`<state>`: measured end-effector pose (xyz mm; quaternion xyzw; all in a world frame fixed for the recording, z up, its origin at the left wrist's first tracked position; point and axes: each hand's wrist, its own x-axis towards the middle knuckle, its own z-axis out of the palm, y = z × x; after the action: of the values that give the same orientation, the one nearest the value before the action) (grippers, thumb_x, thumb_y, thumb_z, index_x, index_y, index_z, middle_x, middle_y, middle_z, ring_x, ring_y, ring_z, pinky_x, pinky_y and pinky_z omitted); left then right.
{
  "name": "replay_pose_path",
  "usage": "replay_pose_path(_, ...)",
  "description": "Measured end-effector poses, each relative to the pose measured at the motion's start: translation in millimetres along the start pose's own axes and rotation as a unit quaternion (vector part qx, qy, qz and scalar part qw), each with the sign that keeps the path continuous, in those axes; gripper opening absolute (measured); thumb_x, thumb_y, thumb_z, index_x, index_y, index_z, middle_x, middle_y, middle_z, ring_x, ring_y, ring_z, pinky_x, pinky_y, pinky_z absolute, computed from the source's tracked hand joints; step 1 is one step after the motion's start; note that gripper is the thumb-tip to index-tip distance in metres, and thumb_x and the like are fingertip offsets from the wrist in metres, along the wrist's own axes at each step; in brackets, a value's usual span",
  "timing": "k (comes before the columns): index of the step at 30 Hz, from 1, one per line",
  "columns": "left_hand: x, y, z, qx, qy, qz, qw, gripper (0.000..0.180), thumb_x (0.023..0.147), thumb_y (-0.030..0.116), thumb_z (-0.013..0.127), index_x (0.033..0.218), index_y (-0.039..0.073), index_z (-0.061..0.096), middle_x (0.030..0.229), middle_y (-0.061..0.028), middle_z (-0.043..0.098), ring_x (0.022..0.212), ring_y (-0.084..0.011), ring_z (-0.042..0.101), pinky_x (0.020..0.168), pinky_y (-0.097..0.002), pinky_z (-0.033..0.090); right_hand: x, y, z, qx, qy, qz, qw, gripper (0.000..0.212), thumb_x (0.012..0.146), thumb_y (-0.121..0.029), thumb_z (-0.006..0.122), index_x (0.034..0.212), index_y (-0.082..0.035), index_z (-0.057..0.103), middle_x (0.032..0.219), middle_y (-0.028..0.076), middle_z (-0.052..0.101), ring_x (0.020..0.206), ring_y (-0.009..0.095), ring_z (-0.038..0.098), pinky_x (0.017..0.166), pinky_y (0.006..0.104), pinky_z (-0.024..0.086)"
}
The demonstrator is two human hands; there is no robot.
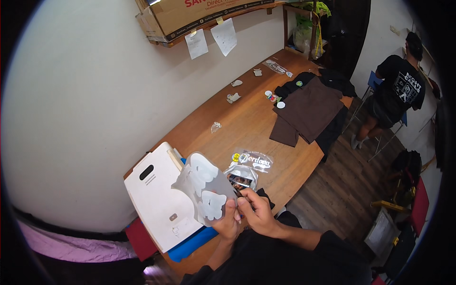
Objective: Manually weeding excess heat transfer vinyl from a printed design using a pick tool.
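A translucent film sheet with white printed shapes is held up, slightly curled, over the near end of the table. My left hand is closed on its lower right edge. My right hand is closed right beside it, fingertips at the same edge. A small dark thing shows at the right fingertips, too hidden to name. Just beyond the hands lie a shiny clear piece with a dark picture and a clear transfer piece with white lettering.
A white laptop-shaped board lies left on blue material. Film scraps dot the wooden table. Brown cloth lies over black clothing at the far end. A cardboard box sits on a shelf above. Another person sits far right.
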<state>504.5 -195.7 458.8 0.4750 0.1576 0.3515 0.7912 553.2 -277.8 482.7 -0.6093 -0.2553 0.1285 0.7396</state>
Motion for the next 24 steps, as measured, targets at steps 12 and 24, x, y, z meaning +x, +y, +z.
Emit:
replay_pose_path(12, 0, 7, 6, -0.047, 0.017, 0.003, 0.999, 0.049, 0.082, -0.001, 0.061, 0.125, -0.002, 0.036, 0.073, -0.0049, 0.053, 0.046, -0.0061, 0.043, 0.04, -0.0183, 0.035, -7, 2, -4, -0.062, -0.013, -0.017, 0.998, 0.017, 0.09, -0.013, 0.052, 0.098, 0.001, 0.049, 0.07, 0.014, 0.056, 0.061, 0.016, 0.059, 0.051, 0.0273, 0.041)
replay_pose_path(24, -1, 7, 5, -0.013, 0.008, -0.004, 1.0, 0.056, 0.086, -0.001, 0.055, 0.134, 0.001, 0.026, 0.072, -0.0049, 0.05, 0.042, -0.0054, 0.039, 0.036, -0.0174, 0.032, -5, -5, -3, -0.045, -0.006, -0.021, 0.999, 0.015, 0.09, -0.011, 0.052, 0.098, 0.001, 0.05, 0.066, 0.013, 0.056, 0.06, 0.018, 0.061, 0.05, 0.0267, 0.041)
